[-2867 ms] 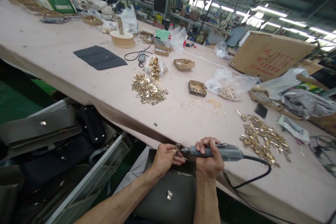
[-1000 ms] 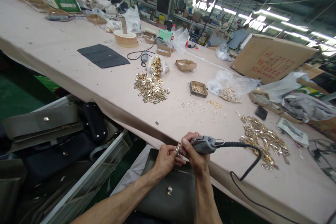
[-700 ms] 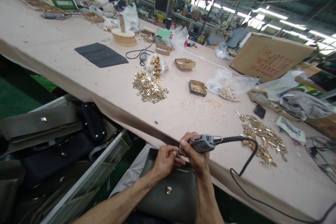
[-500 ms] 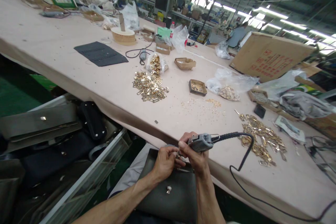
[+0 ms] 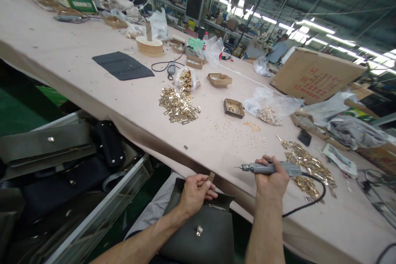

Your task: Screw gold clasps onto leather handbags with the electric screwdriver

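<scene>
My right hand (image 5: 272,173) is wrapped round a grey electric screwdriver (image 5: 262,168), its thin bit pointing left over the table edge and its black cord trailing from the back. My left hand (image 5: 196,194) pinches a small gold metal plate (image 5: 211,177) between thumb and fingers. Beneath that hand, a dark olive bag (image 5: 213,227) lies on my lap, with a shiny metal clasp (image 5: 199,230) on its front. The bag's flap edge sticks out just right of the left fingers.
On the table (image 5: 136,107) lie a pile of gold frames (image 5: 178,105), another gold hardware pile (image 5: 309,165), a small box of screws (image 5: 234,108) and a black sheet (image 5: 123,66). A crate (image 5: 102,210) of bags stands at left. A carton (image 5: 315,74) sits behind.
My right hand has moved right with the screwdriver, away from my left hand, and the tool now points left. The gold plate in my left hand has come into clear view.
</scene>
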A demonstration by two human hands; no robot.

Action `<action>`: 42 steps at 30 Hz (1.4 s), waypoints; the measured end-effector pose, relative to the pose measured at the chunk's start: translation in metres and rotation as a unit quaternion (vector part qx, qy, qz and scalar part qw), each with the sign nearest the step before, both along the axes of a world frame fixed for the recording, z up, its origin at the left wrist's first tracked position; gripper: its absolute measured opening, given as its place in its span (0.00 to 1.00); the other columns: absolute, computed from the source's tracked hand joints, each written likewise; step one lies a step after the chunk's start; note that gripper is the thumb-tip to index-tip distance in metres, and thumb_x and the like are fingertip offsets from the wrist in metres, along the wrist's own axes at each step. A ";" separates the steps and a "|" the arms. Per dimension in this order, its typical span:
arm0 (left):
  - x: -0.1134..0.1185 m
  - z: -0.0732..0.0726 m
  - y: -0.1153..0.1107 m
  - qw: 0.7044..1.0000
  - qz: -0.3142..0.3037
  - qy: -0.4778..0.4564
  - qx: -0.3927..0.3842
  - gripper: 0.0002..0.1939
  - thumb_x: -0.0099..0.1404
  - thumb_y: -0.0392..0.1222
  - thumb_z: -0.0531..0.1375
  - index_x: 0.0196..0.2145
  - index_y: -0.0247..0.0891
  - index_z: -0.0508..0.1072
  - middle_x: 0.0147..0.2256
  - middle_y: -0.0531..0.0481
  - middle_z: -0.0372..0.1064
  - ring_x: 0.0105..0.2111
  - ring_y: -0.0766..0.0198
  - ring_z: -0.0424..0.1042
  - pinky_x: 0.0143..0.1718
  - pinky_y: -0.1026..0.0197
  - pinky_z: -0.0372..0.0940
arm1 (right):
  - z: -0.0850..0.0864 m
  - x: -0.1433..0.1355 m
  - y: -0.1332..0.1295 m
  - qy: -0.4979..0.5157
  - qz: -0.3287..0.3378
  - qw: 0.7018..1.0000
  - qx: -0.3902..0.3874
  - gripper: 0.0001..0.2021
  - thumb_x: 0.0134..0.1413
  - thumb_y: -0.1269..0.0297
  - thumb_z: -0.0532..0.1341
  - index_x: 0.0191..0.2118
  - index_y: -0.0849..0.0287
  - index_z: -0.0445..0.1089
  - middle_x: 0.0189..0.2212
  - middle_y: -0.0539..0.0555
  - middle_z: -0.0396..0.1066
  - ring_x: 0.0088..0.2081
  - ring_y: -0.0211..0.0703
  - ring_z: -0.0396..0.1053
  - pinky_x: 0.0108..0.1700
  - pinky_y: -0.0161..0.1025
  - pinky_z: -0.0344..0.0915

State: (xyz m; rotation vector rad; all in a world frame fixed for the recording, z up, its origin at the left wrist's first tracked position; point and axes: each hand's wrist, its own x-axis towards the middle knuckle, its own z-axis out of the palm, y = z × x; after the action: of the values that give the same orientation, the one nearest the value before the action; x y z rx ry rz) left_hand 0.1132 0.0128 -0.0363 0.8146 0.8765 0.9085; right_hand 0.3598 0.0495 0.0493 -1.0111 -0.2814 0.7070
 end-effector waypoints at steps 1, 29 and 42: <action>0.000 0.001 0.000 1.000 0.002 0.010 0.002 0.21 0.63 0.53 0.64 0.40 0.29 0.74 0.33 0.39 0.79 0.26 0.58 0.81 0.24 0.66 0.72 | -0.005 0.008 0.001 -0.020 -0.026 0.999 -0.023 0.12 0.43 0.69 0.67 0.32 0.59 0.62 0.29 0.48 0.68 0.26 0.34 0.68 0.32 0.39 0.75; -0.006 -0.004 0.003 0.972 -0.081 0.102 0.195 0.10 0.66 0.37 0.63 0.43 0.37 0.82 0.42 0.43 0.81 0.43 0.53 0.79 0.48 0.56 0.72 | -0.063 -0.105 -0.084 -0.521 0.228 0.822 -0.040 0.08 0.62 0.72 0.61 0.43 0.55 0.76 0.36 0.54 0.69 0.35 0.42 0.69 0.34 0.38 0.68; -0.010 0.002 -0.014 0.935 -0.065 0.245 0.249 0.19 0.66 0.41 0.63 0.55 0.42 0.72 0.50 0.43 0.77 0.37 0.57 0.80 0.43 0.56 0.76 | -0.069 -0.101 -0.102 -0.522 0.164 0.837 0.005 0.10 0.59 0.76 0.62 0.41 0.54 0.76 0.34 0.54 0.73 0.36 0.43 0.71 0.36 0.42 0.69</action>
State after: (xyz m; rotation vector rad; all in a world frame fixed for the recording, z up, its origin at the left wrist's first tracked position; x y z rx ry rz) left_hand 0.1027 -0.0010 -0.0342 1.5710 1.0171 0.8313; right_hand 0.2586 -0.0528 -0.0198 -1.2814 -1.4404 0.3813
